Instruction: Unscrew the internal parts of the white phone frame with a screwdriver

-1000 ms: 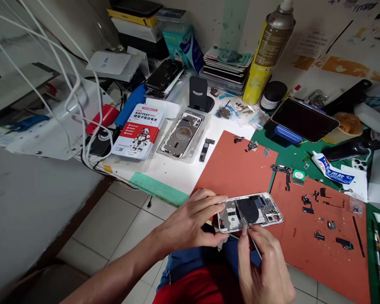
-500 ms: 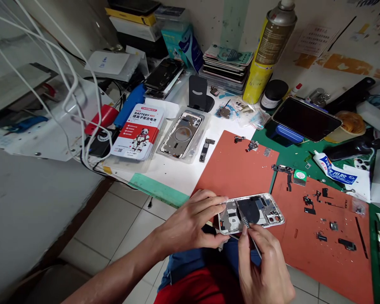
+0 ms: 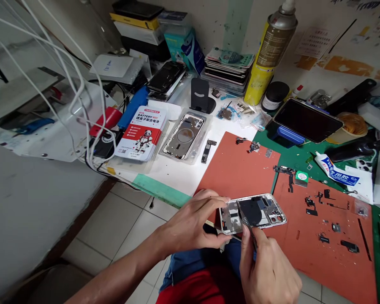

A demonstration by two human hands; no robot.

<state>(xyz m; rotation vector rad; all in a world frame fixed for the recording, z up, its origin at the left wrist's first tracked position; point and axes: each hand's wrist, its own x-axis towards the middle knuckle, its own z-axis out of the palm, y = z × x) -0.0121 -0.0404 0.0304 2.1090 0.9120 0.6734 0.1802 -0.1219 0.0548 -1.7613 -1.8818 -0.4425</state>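
A white-edged phone housing [image 3: 262,211] with a dark round patch inside lies tilted above the front edge of the orange mat. My left hand [image 3: 196,221] grips its left end between the thumb below and the fingers above. In my right hand [image 3: 267,266], metal tweezers [image 3: 245,220] are pinched between thumb and fingers. Their tips touch or hover at the left edge of the dark patch; contact is too small to tell.
On the orange mat [image 3: 329,270] lie small phone parts. Left of it are a logic board [image 3: 208,151], a second housing [image 3: 184,137] in a tray and a battery box [image 3: 141,134]. A spray can [image 3: 270,52] and propped phone [image 3: 308,120] stand behind. White cables [image 3: 79,84] hang left.
The view has shifted slightly, so the bench items appear a little lower and to the right. My right hand has turned slightly around the tweezers; my left hand keeps its hold.
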